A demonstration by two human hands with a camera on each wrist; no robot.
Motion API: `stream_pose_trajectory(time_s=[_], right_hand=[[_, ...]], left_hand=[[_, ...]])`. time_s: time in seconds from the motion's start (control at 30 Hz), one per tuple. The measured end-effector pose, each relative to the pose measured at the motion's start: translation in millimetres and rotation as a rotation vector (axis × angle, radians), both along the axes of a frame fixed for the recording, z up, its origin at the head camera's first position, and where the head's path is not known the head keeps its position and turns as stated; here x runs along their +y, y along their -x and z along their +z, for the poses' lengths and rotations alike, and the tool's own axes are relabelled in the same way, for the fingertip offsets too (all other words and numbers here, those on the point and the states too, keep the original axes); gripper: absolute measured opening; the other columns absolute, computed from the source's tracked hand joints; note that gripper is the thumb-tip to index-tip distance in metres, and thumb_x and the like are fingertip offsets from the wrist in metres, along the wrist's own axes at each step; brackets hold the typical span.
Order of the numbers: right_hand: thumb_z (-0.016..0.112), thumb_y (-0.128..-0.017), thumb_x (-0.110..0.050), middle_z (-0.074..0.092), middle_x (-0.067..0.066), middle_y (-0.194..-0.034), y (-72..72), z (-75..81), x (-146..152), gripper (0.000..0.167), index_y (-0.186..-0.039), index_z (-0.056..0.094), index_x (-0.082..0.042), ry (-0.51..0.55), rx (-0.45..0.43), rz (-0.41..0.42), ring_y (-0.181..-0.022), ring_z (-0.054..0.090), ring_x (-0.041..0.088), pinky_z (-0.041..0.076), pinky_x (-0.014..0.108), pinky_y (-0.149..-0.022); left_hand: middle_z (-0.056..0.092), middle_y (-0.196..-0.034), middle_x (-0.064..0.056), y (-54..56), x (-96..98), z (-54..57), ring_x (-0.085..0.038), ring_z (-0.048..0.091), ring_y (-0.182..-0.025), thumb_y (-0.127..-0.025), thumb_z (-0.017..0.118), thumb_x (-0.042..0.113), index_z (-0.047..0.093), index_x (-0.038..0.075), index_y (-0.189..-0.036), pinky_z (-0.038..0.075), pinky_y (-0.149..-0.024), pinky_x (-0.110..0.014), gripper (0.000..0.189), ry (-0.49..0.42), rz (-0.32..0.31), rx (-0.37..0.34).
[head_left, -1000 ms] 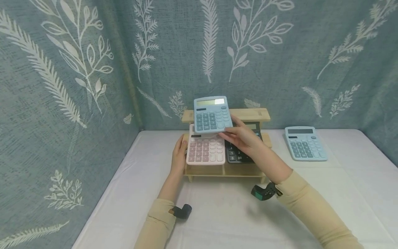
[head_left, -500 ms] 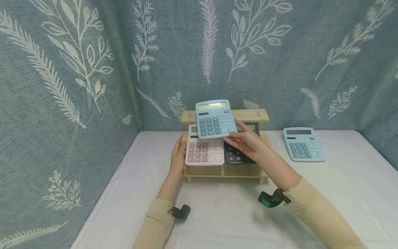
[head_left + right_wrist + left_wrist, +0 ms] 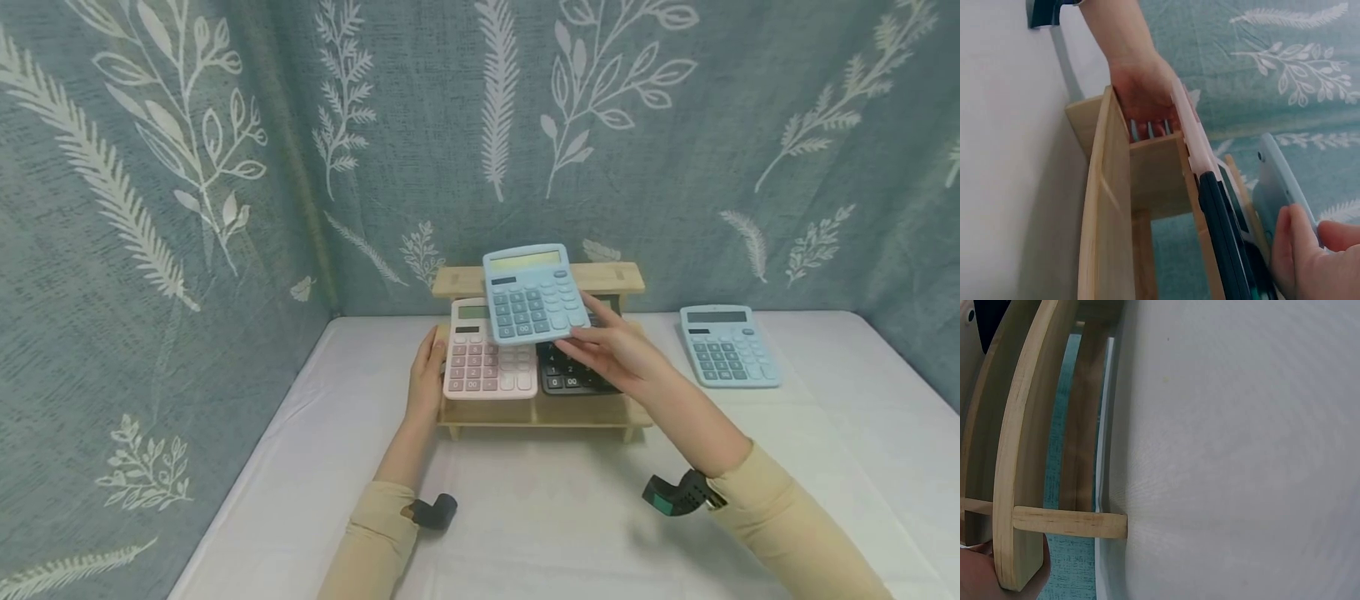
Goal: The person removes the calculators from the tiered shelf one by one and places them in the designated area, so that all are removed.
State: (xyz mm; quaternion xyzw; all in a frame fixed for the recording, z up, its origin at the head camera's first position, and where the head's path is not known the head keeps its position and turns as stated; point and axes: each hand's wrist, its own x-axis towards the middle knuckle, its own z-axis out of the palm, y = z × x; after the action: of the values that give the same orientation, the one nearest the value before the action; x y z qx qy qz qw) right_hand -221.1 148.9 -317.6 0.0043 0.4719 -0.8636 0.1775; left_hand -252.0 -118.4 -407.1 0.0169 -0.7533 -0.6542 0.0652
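My right hand [image 3: 618, 346] pinches a light blue calculator [image 3: 534, 292] by its lower right corner, thumb on the front and fingers behind. The calculator leans back, raised in front of the top bar of a wooden rack [image 3: 585, 412]. It overlaps a pink-and-white calculator [image 3: 472, 367] and a black calculator [image 3: 566, 379] standing side by side on the rack. My left hand [image 3: 426, 375] grips the rack's left side; in the right wrist view its fingers curl over the wood. The black calculator's upper part is mostly hidden by the right hand and the blue calculator.
A second light blue calculator [image 3: 731, 350] lies on the white-covered table [image 3: 525, 517], right of the rack. Blue-green curtains [image 3: 420, 150] with white leaf patterns stand behind and to the left. Each forearm wears a small black camera [image 3: 435, 511].
The right hand has moved the held blue calculator to the right and slightly down, exposing more of the pink calculator's display. The left hand keeps its grip on the rack.
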Motion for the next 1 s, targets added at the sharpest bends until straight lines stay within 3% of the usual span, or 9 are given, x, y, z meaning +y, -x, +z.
stream_pose_trajectory(time_s=[0.2,0.57,0.87,1.0], right_hand=[[0.036,-0.098,0.011,0.028,0.016,-0.149,-6.7,-1.7,11,0.074,-0.158,0.011,-0.024,-0.021,0.043,0.039,-0.106,0.062,0.015,0.048,0.028,-0.099],[0.037,-0.100,0.009,0.016,0.018,-0.156,-26.0,-2.8,31,0.074,-0.158,0.004,-0.022,0.006,0.084,0.090,-0.109,0.062,0.014,0.046,0.028,-0.101],[0.042,-0.100,0.008,0.045,0.008,-0.134,-37.5,-5.0,55,0.076,-0.158,0.005,-0.022,0.053,0.083,0.069,-0.111,0.063,0.017,0.048,0.030,-0.099],[0.043,-0.099,0.008,0.050,0.006,-0.129,-43.2,-6.1,67,0.077,-0.158,0.005,-0.023,0.058,0.070,0.046,-0.110,0.063,0.017,0.048,0.031,-0.099]], left_hand=[[0.027,-0.158,-0.013,-0.5,0.0,-0.3,-0.031,0.022,-0.145,-0.106,0.032,0.036,0.026,0.008,-0.154,0.024,-0.117,-0.047,0.055,0.017,0.007,-0.001],[0.028,-0.158,-0.011,-0.6,0.3,-0.9,-0.030,0.023,-0.145,-0.106,0.032,0.037,0.027,0.010,-0.154,0.024,-0.117,-0.046,0.055,0.010,0.002,0.005],[0.027,-0.158,-0.011,-0.6,1.3,-0.1,-0.030,0.022,-0.146,-0.106,0.033,0.037,0.026,0.010,-0.155,0.022,-0.117,-0.046,0.056,0.013,0.001,0.010],[0.028,-0.158,-0.010,-0.8,0.9,0.3,-0.029,0.021,-0.146,-0.106,0.032,0.037,0.026,0.010,-0.154,0.020,-0.118,-0.046,0.055,0.024,0.008,0.006]])
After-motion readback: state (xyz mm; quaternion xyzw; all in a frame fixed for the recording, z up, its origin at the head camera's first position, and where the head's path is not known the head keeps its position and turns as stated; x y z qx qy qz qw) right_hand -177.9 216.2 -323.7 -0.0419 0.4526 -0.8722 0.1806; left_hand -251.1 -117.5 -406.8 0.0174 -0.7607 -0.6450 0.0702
